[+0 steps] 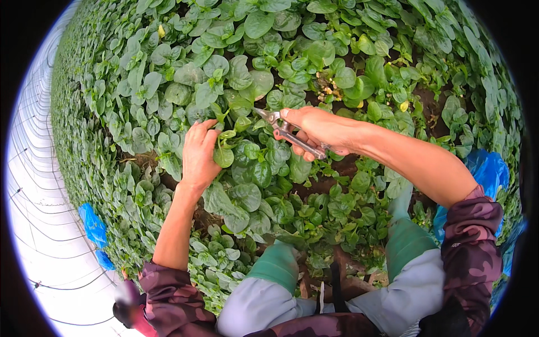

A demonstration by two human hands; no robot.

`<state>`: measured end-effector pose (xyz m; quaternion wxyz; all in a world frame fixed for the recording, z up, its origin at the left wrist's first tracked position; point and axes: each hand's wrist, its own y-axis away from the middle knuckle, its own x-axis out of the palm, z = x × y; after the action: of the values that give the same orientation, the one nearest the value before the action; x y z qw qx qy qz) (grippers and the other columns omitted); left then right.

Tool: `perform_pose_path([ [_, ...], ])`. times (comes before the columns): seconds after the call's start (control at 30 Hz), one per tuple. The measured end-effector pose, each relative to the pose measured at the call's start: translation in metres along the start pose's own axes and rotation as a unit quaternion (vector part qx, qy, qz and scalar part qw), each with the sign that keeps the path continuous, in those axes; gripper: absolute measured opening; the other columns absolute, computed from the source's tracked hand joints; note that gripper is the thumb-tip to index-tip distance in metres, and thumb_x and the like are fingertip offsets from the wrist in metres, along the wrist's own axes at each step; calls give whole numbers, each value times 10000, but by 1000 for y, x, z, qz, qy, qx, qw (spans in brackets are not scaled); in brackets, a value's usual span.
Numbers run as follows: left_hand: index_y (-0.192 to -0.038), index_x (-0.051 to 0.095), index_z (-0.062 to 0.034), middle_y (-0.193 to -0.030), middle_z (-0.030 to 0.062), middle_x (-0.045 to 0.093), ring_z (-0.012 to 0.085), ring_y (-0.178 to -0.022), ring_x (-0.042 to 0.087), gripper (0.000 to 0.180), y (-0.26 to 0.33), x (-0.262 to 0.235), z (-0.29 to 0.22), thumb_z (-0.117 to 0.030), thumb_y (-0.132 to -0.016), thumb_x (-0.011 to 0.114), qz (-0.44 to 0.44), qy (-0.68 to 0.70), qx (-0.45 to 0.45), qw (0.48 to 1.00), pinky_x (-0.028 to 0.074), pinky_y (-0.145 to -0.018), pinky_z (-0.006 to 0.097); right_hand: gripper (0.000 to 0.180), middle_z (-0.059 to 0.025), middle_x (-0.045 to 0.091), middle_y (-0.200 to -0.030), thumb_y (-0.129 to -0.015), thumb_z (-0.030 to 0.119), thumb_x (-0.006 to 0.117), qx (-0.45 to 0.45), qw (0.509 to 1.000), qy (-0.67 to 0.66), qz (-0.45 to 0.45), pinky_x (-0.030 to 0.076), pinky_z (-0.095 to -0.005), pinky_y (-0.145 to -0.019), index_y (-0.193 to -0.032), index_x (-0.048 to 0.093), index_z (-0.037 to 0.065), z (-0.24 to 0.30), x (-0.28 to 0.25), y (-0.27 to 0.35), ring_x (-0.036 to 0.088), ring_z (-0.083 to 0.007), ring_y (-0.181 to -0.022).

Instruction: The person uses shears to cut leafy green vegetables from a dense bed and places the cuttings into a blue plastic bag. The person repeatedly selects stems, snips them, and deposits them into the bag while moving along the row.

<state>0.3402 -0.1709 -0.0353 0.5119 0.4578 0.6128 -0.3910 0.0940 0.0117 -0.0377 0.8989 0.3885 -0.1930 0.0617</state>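
Nearest, the left hand (199,151) pinches a leafy green spinach stem (223,135) at its fingertips, among low broad-leaved plants (247,196). Just beyond, the right hand (317,130) is clenched round small metal scissors (283,130), whose blades sit slightly parted just right of the pinched stem.

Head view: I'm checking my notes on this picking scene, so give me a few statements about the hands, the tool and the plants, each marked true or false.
1. The right hand holds metal garden shears with grey handles. True.
2. The left hand is wrapped around a blue plastic bag. False: it grips a sprig of the broad-leaved green plants; the crumpled blue plastic bag lies apart at the right.
3. The shears' tip points toward the left hand. True.
4. Both forearms are covered to the wrist. False: the dark patterned sleeves are pushed up near the elbows.
5. The person wears green knee pads. True.
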Motion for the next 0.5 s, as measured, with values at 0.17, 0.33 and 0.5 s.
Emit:
perform_pose_path([
  [0.17, -1021, 598, -27, -1133, 135, 641, 259, -961, 645, 253, 7, -10, -7, 14, -799, 712, -143, 161, -116, 970, 519, -829, 326, 524, -122, 616, -860, -1052, 421, 215, -15, 999, -46, 25, 482, -309, -559, -1164, 526, 15, -4, -1, 18, 615, -172, -660],
  [0.33, -1139, 570, -31, -963, 52, 660, 112, -834, 617, 264, 1, -67, -48, 16, -889, 638, -203, 342, -272, 876, 508, -766, 253, 544, -94, 593, -781, -1067, 430, 197, -44, 997, -60, 31, 490, -306, -543, -1189, 523, 11, -8, 1, 45, 622, -176, -634],
  [0.5, -1231, 477, -45, -1120, 148, 571, 345, -1034, 627, 600, 5, -92, -125, 61, -688, 708, 105, 257, -88, 957, 528, -873, 376, 551, -111, 612, -791, -1059, 447, 223, -8, 998, -35, 47, 465, -295, -509, -1203, 520, 6, -18, 8, 65, 613, -171, -598],
])
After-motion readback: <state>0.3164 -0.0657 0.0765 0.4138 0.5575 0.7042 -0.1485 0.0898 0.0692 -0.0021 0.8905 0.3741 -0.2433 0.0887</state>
